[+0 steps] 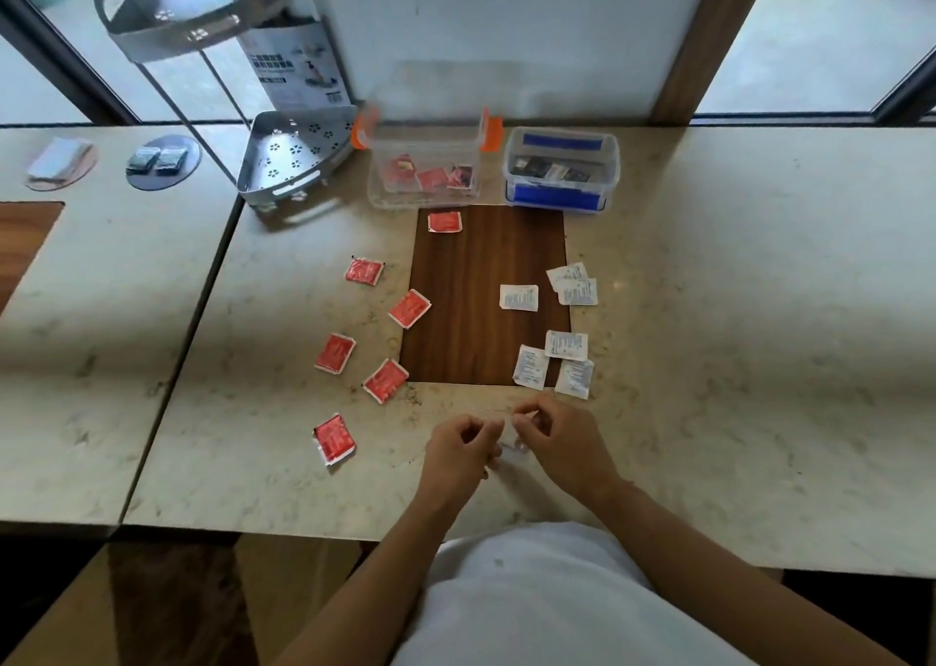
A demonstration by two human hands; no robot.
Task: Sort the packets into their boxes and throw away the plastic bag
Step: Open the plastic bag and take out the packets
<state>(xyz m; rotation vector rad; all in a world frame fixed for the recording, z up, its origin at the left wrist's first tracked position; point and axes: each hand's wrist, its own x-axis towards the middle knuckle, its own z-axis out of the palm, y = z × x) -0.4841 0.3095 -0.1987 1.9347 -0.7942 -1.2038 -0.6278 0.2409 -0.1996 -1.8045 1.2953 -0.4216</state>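
Head view: a small clear plastic bag [511, 445] is pinched between the left hand [463, 450] and right hand [562, 442], both curled on it, just above the bench [734, 311]. Six red packets [409, 309] are scattered left on the bench, six white packets [518, 297] right. At the far edge, the orange-latched box [425, 169] holds red packets; the blue-latched box [561, 169] holds dark ones.

This looks like a café or canteen seating area: long cream marble-look worktop [709, 311] with dark wood inlay panels [486, 295], set against tall floor-level windows [820, 32], and a grey perforated metal corner rack [294, 159] standing by the glass.
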